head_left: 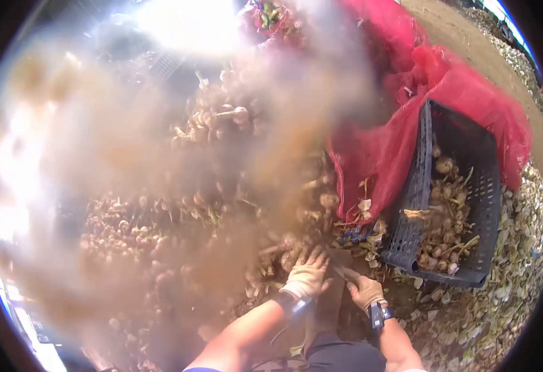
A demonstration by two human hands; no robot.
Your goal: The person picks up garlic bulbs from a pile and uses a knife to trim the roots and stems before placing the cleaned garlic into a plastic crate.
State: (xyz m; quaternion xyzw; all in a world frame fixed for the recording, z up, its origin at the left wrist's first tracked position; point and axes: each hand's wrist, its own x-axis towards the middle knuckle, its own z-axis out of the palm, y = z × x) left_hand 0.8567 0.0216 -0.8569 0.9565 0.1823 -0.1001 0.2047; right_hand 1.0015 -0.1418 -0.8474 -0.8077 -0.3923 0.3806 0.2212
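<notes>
My left hand (pixel 309 273), in a pale glove, lies with its fingers stretched out at the near edge of a heap of garlic bulbs (pixel 287 260). Whether it touches a particular bulb cannot be made out. To its right, my right hand (pixel 366 291), also gloved, is closed around a knife (pixel 345 271) whose blade points up and left toward the left fingers. A brown board or flap (pixel 328 301) lies between my two hands. Both wrists carry dark bands.
A black crate (pixel 417 192) holding garlic bulbs stands tilted on the right, with red mesh sacks (pixel 380 149) behind and beside it. Dry garlic skins (pixel 470 322) cover the ground at right. Blurry smears hide much of the left side.
</notes>
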